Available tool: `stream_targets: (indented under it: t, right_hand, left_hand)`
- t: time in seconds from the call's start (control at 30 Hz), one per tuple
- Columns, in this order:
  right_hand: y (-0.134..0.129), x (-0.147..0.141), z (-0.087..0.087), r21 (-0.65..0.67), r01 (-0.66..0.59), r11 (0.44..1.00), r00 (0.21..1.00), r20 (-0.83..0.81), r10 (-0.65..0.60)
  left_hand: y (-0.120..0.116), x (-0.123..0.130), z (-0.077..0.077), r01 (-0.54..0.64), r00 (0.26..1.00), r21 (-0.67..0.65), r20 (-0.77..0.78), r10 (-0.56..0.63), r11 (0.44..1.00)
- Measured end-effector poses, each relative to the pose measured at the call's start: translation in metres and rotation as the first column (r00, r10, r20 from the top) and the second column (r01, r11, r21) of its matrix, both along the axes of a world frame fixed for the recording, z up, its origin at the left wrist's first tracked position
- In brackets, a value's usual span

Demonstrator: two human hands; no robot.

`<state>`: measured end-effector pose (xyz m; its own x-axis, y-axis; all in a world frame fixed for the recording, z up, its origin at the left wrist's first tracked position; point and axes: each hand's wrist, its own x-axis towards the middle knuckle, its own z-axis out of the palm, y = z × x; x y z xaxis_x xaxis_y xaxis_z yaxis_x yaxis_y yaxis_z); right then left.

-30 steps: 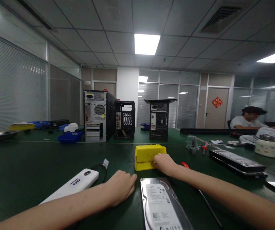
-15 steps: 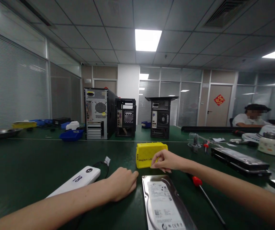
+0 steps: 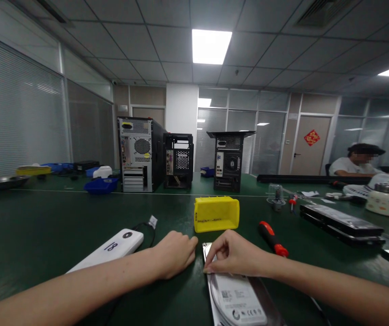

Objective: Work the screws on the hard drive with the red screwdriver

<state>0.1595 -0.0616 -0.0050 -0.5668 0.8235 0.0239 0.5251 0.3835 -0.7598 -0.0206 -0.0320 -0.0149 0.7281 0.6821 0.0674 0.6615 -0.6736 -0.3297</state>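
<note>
A silver hard drive (image 3: 230, 299) with a white label lies on the green table in front of me. Above its far half is my right hand (image 3: 231, 256), thumb and index finger pinched together at the drive's left edge. Anything in that pinch is too small to make out. My left hand (image 3: 176, 254) rests on the table left of the drive, fingers curled closed; whatever is inside them is hidden. Just beyond the drive sits a yellow bin (image 3: 216, 215), its open side facing me. Right of it lies a screwdriver (image 3: 272, 237) with a red and black handle, partly covered by my right forearm.
A white power bank (image 3: 113, 249) marked 18 lies beside my left forearm. Stacked hard drives (image 3: 342, 222) are at right. Computer cases (image 3: 136, 156) stand at the back, near a blue bin (image 3: 101, 185). A person (image 3: 357, 160) sits at far right.
My right hand has moved from the yellow bin back toward me, over the hard drive, with its fingers still pinched. My left hand stays in about the same place. The view has tilted slightly.
</note>
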Motion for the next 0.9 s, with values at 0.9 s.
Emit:
stream_targets:
  t: [0.9]
  right_hand:
    - [-0.007, 0.015, 0.01, 0.19, -0.218, 0.957, 0.973, 0.12, 0.197]
  left_hand:
    - [-0.001, 0.0, 0.0, 0.005, 1.0, -0.012, 0.002, -0.005, 1.0]
